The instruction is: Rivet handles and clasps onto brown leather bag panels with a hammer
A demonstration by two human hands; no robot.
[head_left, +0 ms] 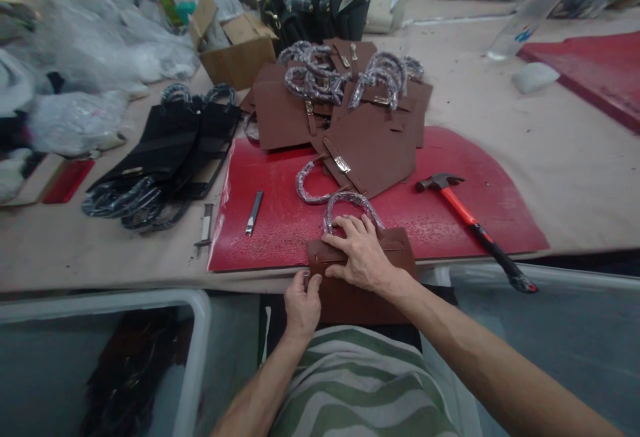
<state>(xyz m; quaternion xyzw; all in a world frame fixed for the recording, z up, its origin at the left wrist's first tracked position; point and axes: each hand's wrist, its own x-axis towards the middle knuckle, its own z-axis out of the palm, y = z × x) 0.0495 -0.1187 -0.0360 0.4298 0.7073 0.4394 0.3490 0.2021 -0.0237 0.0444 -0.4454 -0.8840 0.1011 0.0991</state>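
A brown leather bag panel [360,300] lies across the table's front edge and toward my lap. A plastic-wrapped handle [353,198] stands up from its far side. My right hand [363,253] rests on the panel beside the handle, fingers spread and pressing down. At the panel's left edge my left hand [303,300] is closed, thumb against curled fingers. A small dark, shiny bit shows between those fingertips; what it is I cannot make out. Beyond the handle lies another brown panel [383,143] with a metal clasp on its strap.
A red board [280,243] covers the table's front; on it lie a hammer [470,220] and a small metal tool [255,213]. Black bag panels [170,137] are at left, more brown panels [285,113] behind. Plastic bins [200,330] flank me. A bottle [530,13] stands at back right.
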